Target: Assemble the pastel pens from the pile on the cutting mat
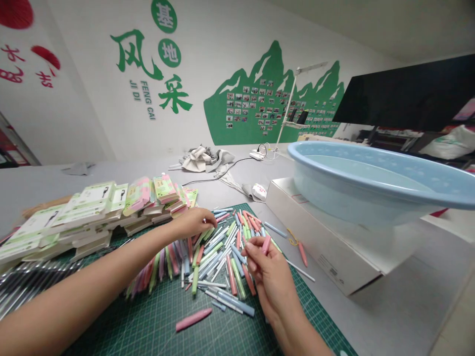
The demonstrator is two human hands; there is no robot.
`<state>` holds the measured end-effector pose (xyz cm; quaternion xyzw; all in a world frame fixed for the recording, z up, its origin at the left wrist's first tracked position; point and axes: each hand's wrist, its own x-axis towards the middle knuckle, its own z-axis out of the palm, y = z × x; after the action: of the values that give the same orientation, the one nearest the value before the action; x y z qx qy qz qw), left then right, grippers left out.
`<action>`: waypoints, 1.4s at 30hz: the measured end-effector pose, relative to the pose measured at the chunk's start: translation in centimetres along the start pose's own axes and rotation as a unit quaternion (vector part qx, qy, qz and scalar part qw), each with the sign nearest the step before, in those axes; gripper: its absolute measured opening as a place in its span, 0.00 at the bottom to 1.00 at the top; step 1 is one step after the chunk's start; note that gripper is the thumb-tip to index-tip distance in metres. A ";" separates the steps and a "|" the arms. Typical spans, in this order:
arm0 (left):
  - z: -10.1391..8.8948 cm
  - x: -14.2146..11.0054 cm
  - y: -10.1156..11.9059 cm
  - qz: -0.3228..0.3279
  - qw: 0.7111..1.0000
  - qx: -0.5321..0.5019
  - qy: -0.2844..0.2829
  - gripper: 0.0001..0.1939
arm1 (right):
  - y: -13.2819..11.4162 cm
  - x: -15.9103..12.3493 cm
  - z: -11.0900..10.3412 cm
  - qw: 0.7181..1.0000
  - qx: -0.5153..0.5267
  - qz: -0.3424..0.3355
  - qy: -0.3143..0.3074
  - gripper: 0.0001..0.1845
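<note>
My right hand (270, 269) pinches a pink pen part (266, 244) upright between thumb and fingers, at the right side of the pile. Most of that part is hidden by the fingers. Over the pile's far left side, my left hand (193, 222) curls its fingers down together; whatever they hold is hidden. Between and below the hands spreads a loose pile of pen parts (217, 254) in pink, green, blue and white, with thin white tubes among them. A single pink pen barrel (193, 320) lies apart, nearer to me. All rest on a green cutting mat (148, 324).
Stacked small cartons (87, 205) stand at left, behind rows of dark pens (33, 282). At right a blue basin (356, 198) sits on a white box (326, 242). Yellow-and-red scissors (299, 245) lie beside the box. Crumpled cloth (206, 159) and a cable lie farther back.
</note>
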<state>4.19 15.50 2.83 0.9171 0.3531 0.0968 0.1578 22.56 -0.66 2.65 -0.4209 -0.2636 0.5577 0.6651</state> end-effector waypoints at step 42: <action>-0.3 -5.5 8.8 -0.084 0.888 -0.447 0.069 0.09 | 2.1 0.3 -0.2 0.961 -0.229 -0.153 -0.036 0.07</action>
<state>5.50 5.71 5.93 0.7075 0.3587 0.2939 0.5333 21.69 -0.37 0.69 -0.4958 -0.4693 0.3891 0.6185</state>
